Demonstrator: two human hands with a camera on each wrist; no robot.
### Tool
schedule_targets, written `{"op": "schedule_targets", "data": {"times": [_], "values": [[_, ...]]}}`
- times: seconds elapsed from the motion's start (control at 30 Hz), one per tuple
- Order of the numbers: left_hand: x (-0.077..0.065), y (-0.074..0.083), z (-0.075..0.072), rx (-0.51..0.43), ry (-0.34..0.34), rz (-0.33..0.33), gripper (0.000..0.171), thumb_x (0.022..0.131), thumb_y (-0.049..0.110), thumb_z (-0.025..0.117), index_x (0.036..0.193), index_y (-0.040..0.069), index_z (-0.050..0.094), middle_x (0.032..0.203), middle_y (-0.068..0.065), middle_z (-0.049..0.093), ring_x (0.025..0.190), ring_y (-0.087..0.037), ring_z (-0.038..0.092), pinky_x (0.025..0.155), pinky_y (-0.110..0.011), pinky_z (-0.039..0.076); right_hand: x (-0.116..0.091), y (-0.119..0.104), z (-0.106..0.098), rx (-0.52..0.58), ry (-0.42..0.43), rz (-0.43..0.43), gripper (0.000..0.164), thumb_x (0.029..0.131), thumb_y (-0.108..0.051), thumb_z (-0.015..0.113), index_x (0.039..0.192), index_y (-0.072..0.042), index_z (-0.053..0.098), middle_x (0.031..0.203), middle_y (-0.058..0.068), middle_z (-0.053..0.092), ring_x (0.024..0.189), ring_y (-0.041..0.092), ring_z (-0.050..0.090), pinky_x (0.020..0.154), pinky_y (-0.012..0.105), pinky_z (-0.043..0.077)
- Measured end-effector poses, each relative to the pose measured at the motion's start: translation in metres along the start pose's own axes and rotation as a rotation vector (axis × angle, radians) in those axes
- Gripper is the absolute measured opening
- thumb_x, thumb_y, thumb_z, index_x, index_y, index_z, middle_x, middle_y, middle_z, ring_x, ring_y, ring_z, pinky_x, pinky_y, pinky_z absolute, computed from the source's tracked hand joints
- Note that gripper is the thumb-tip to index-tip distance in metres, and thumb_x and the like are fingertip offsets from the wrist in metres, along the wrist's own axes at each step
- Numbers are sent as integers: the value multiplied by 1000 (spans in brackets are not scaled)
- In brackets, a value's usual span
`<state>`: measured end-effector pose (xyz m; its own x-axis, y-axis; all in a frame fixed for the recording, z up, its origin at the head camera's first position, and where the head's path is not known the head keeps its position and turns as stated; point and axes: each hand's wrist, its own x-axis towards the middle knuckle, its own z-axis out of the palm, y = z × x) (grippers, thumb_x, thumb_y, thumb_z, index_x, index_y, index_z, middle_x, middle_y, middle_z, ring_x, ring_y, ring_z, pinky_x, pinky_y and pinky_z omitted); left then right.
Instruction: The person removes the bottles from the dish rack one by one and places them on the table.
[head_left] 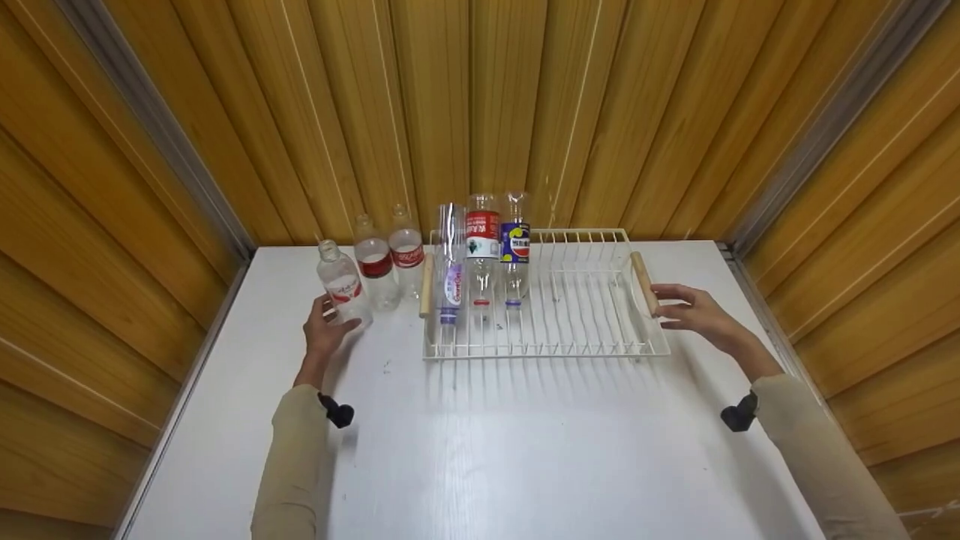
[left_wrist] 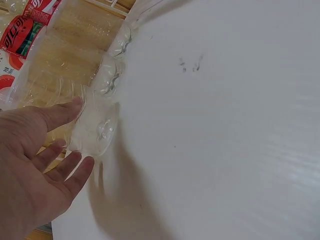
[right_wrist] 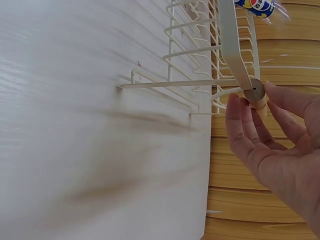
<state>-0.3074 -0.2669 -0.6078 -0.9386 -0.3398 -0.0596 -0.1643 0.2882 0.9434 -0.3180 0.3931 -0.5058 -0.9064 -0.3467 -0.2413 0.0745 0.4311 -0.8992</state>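
Observation:
A clear plastic bottle [head_left: 345,287] with a red-and-white label stands at the left of a small row. My left hand [head_left: 324,328] is around its lower part, thumb on one side and fingers on the other; in the left wrist view the thumb overlaps the bottle's base [left_wrist: 104,129]. Two more red-labelled bottles, one [head_left: 377,264] and another [head_left: 407,255], stand beside it. On the right, my right hand [head_left: 694,311] holds the wooden handle [head_left: 643,283] of a white wire rack [head_left: 547,355] between thumb and fingers, as the right wrist view shows at the handle's end [right_wrist: 255,91].
Three bottles lie neck down in the rack's left part: a purple-labelled one [head_left: 452,281], a red-and-white one [head_left: 482,236] and a blue-labelled one [head_left: 515,244]. A second wooden handle [head_left: 427,286] is at the rack's left. Wood-look panels [head_left: 465,97] enclose the white table [head_left: 525,457].

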Motion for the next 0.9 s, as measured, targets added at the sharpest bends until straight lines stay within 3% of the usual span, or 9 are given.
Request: {"op": "schedule_targets", "data": {"times": [0.37, 0.6, 0.9], "values": [[12, 3, 0, -26, -28, -51, 78, 86, -5, 75, 152, 2, 34, 156, -28, 41, 142, -47, 45, 119, -53, 39, -2, 5, 1, 76, 21, -4, 68, 100, -16, 65, 155, 5, 32, 154, 31, 35, 106, -2, 63, 92, 20, 57], [15, 7, -1, -20, -25, -39, 78, 83, -3, 79, 149, 2, 37, 152, -31, 43, 140, -49, 46, 116, -53, 43, -2, 7, 2, 77, 27, -16, 66, 100, -15, 65, 155, 6, 33, 151, 30, 37, 106, -1, 63, 92, 19, 57], [23, 10, -1, -17, -67, -89, 80, 89, -5, 71, 156, 1, 26, 156, -30, 37, 146, -46, 40, 121, -53, 36, 0, 8, 4, 75, 31, -38, 65, 101, -14, 64, 154, 7, 34, 151, 33, 38, 106, -1, 64, 92, 19, 57]]}}
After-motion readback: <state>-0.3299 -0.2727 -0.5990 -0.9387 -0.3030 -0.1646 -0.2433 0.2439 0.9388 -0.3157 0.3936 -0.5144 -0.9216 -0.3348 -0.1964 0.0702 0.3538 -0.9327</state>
